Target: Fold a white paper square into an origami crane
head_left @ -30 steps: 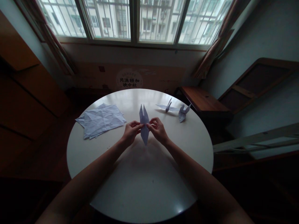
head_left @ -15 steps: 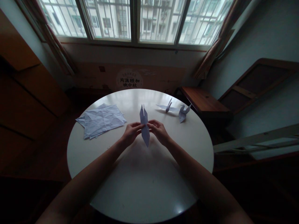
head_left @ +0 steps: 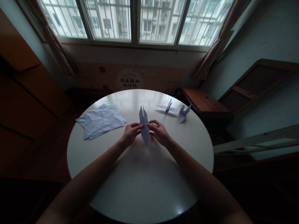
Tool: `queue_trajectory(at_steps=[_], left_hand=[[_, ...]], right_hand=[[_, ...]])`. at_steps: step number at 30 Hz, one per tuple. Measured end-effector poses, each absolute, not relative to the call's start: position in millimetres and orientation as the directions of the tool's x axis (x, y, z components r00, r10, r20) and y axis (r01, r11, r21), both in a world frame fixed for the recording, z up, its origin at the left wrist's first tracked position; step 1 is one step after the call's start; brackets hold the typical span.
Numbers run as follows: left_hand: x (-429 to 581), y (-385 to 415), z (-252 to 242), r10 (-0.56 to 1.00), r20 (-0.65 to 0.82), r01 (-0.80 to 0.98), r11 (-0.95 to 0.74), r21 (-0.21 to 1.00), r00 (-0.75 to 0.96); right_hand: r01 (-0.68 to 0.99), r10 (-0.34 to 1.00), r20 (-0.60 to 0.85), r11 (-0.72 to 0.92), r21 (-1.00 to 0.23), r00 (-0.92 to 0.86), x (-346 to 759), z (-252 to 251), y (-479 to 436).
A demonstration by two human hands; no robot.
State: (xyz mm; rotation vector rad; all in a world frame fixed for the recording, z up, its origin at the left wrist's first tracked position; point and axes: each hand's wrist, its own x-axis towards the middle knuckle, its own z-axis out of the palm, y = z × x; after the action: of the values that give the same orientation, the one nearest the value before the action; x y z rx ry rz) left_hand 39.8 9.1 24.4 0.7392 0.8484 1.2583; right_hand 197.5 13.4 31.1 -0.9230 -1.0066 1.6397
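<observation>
A long, narrow folded piece of pale paper [head_left: 144,127] stands upright above the round white table [head_left: 140,180], two points at its top and one at its bottom. My left hand [head_left: 130,133] pinches its left edge at mid-height. My right hand [head_left: 159,132] pinches the right edge opposite. Both hands have their fingers closed on the paper.
A loose stack of creased paper sheets [head_left: 101,119] lies at the table's left. Two finished paper cranes [head_left: 168,107] [head_left: 183,113] stand at the far right of the table. A wooden bench [head_left: 202,101] is beyond the right edge, with a window behind.
The folded paper has tilted and shifted very slightly between my fingers; my hands stay in nearly the same place.
</observation>
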Motion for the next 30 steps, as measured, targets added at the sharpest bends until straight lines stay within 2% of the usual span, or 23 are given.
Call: queue_trajectory(at_steps=[11, 20, 30], left_hand=[[39.6, 8.9, 24.9, 0.983, -0.107, -0.501, 0.169, 0.849, 0.15], [37.5, 8.1, 24.5, 0.973, -0.109, -0.483, 0.197, 0.853, 0.204], [36.6, 7.2, 21.9, 0.983, -0.1, -0.371, 0.152, 0.916, 0.156]], right_hand=[[-0.401, 0.955, -0.144, -0.242, -0.883, -0.259, 196.9, 31.8, 13.9], [-0.416, 0.929, -0.113, -0.264, -0.87, -0.352, 199.7, 30.2, 15.6], [-0.392, 0.964, -0.097, -0.192, -0.9, -0.249, 194.1, 19.8, 18.7]])
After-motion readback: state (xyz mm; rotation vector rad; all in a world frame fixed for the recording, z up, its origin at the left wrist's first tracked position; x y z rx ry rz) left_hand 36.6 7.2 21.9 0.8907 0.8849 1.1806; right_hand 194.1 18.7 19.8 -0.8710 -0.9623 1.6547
